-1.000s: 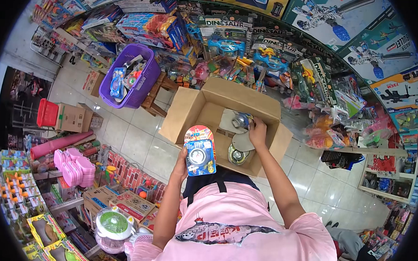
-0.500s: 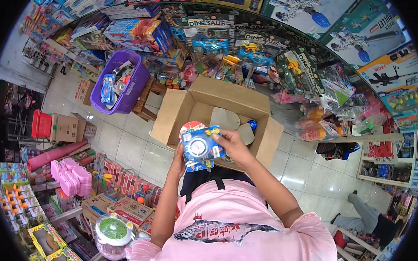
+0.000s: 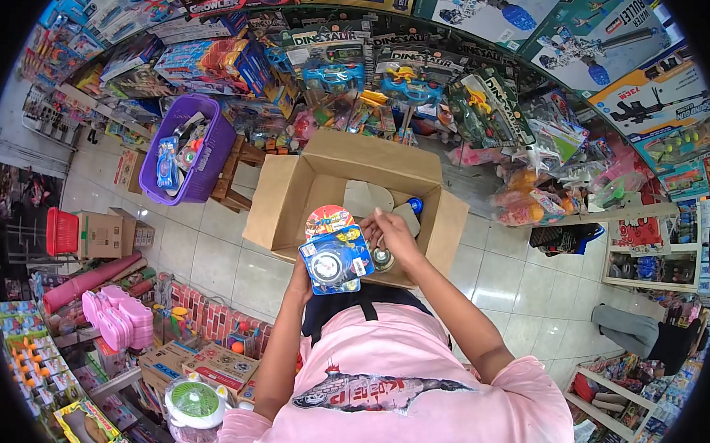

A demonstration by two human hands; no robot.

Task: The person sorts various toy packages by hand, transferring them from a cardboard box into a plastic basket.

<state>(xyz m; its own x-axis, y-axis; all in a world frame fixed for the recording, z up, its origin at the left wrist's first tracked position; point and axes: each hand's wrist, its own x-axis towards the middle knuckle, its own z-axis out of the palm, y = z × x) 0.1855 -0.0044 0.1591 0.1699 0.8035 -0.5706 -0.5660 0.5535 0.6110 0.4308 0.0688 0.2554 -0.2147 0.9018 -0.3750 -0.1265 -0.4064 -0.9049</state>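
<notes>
My left hand (image 3: 300, 282) grips a blue blister pack (image 3: 337, 260) with a round white-and-black toy in it. Behind that pack, a second card with a rounded red-and-white top (image 3: 329, 218) sticks out in the same hold. My right hand (image 3: 395, 237) is just right of the packs, its fingers curled together; whatever is between them, if anything, is hidden. Both hands are over the near side of an open cardboard box (image 3: 285, 191). Inside the box lie loose cardboard pieces (image 3: 368, 197), a blue round item (image 3: 414, 204) and a shiny round item (image 3: 382, 258) below my right hand.
A purple basket (image 3: 213, 156) of packaged toys rests on a wooden stool (image 3: 232, 176) at the left. Shelves of boxed and bagged toys (image 3: 330, 74) curve behind the box. Pink cases (image 3: 117, 318) and cartons (image 3: 218, 366) are at lower left. Another person's leg (image 3: 624, 328) shows at right.
My right hand has come off the blue pack and sits slightly right of it. The packs are tilted a little in my left hand. The view has shifted slightly.
</notes>
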